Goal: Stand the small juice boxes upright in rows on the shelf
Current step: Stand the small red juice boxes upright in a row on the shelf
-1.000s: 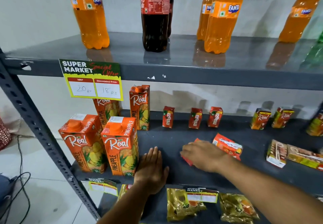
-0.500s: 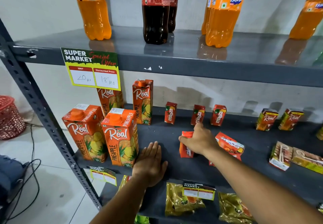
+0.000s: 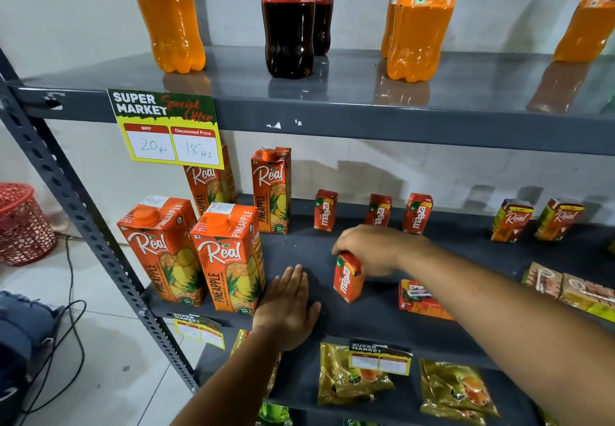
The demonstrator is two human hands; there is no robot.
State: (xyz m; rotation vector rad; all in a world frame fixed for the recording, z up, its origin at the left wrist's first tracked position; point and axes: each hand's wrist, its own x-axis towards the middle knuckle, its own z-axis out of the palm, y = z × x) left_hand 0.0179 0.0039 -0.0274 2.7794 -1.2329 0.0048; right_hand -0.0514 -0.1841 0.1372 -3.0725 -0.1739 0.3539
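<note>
Our right hand [image 3: 376, 249] gripped a Maaza box [image 3: 347, 279] by its top, nearly upright on the shelf [image 3: 376, 315]; at its eight o'clock our left hand [image 3: 288, 305] lay flat, open, empty.

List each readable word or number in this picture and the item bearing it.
"SUPER MARKET Special Offer", "MRP 20 Rs", "Discounted Price 18 Rs": yellow price card.
"FANTA": orange plastic bottle.
"Real PINEAPPLE": tall orange carton.
"maaza": small red juice box in right hand.
Lower tags: blurred.

Right hand [image 3: 376, 249] gripping juice box [image 3: 347, 279]
</note>
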